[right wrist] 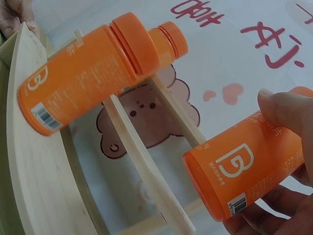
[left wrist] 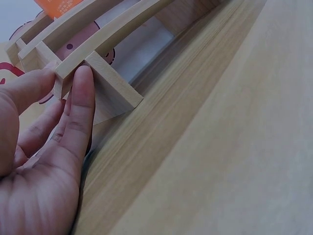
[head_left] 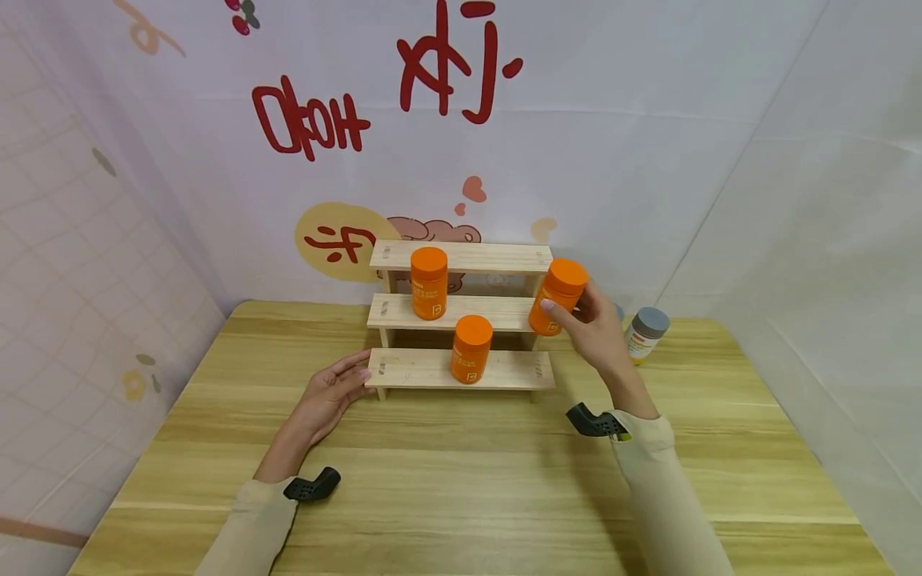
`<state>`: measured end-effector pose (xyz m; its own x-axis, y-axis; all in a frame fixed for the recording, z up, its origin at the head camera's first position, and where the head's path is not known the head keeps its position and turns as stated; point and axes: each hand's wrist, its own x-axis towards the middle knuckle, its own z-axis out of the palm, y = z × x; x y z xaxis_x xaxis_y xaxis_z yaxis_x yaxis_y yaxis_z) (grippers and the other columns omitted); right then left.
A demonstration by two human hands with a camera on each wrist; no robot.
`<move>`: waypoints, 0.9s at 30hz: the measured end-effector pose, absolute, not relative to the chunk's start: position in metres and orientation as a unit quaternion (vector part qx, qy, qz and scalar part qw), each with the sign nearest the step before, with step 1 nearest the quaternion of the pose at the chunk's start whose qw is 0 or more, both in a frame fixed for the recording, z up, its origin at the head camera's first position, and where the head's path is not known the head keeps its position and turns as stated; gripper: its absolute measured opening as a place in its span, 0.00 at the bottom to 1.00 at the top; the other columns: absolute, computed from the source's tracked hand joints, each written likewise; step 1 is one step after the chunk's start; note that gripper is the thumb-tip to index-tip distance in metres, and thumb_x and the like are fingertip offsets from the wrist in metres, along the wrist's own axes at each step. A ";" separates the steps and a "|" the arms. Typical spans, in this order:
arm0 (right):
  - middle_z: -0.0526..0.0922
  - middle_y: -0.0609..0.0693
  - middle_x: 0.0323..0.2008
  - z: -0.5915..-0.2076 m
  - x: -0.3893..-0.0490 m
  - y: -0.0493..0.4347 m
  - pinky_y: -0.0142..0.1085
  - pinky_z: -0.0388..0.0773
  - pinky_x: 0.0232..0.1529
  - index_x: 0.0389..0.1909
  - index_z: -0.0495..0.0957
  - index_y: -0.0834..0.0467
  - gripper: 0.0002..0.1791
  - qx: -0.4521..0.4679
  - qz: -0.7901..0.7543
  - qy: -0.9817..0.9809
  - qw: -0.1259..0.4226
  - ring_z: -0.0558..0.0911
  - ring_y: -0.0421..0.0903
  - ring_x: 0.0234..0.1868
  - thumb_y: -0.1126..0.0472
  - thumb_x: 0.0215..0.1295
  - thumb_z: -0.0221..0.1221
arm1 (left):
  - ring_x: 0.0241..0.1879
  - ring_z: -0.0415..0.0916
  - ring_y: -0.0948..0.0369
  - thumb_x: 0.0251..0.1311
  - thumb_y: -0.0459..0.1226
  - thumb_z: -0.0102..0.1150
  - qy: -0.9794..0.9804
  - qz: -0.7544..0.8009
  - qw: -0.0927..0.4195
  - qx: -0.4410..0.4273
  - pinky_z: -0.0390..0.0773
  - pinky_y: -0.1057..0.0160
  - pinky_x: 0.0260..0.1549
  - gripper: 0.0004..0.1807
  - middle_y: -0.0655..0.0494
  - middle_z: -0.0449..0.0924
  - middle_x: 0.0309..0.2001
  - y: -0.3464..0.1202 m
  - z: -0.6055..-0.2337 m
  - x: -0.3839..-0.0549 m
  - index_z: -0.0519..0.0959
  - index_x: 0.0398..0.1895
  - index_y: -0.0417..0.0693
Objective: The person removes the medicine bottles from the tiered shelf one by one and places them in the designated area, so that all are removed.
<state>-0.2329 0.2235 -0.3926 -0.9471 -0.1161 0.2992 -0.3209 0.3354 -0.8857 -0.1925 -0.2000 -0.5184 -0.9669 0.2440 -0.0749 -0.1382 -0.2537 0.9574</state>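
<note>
My right hand [head_left: 596, 330] grips an orange pill bottle [head_left: 559, 298], slightly tilted, by the right end of the three-step wooden rack [head_left: 403, 369]. In the right wrist view, thumb and fingers wrap this bottle [right wrist: 239, 164], and its base shows apart from the shelf edges. The left hand [head_left: 333, 396] holds the left end of the lowest step; in the left wrist view, the thumb is at the board's end and a finger [left wrist: 83, 93] lies under it. One orange bottle [head_left: 429, 284] stands on the middle step, left of centre, another [head_left: 471, 350] on the lowest step.
Behind the right hand, a grey-capped white bottle [head_left: 646, 334] stands on the wooden table [head_left: 461, 480], with part of another bluish cap [head_left: 619, 311] beside it. A printed white cloth [head_left: 612, 160] hangs right behind the rack.
</note>
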 end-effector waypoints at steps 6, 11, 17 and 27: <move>0.80 0.53 0.60 -0.396 -0.229 0.238 0.26 0.80 0.58 0.69 0.71 0.51 0.28 0.120 0.563 -0.812 0.096 0.81 0.39 0.57 0.52 0.72 0.64 | 0.50 0.82 0.66 0.74 0.32 0.57 0.600 0.790 0.122 0.043 0.87 0.68 0.50 0.34 0.59 0.80 0.51 -0.200 -0.519 -0.193 0.57 0.79 0.34; 0.80 0.52 0.61 -0.402 -0.224 0.248 0.26 0.81 0.57 0.70 0.71 0.49 0.29 0.103 0.564 -0.815 0.083 0.81 0.40 0.58 0.49 0.71 0.65 | 0.50 0.82 0.66 0.75 0.32 0.56 0.599 0.790 0.122 0.043 0.87 0.68 0.50 0.34 0.59 0.80 0.51 -0.201 -0.521 -0.194 0.57 0.79 0.34; 0.78 0.53 0.64 -0.406 -0.221 0.259 0.25 0.80 0.58 0.72 0.68 0.46 0.30 0.083 0.553 -0.826 0.072 0.80 0.39 0.60 0.47 0.72 0.63 | 0.51 0.81 0.66 0.75 0.32 0.56 0.601 0.789 0.119 0.044 0.87 0.68 0.50 0.34 0.59 0.80 0.52 -0.203 -0.522 -0.192 0.56 0.79 0.33; 0.79 0.51 0.61 -0.421 -0.215 0.283 0.26 0.79 0.57 0.72 0.69 0.50 0.30 0.076 0.529 -0.843 0.069 0.79 0.35 0.58 0.48 0.73 0.63 | 0.51 0.82 0.66 0.75 0.32 0.56 0.600 0.790 0.115 0.049 0.87 0.67 0.51 0.33 0.59 0.80 0.52 -0.201 -0.523 -0.193 0.58 0.78 0.34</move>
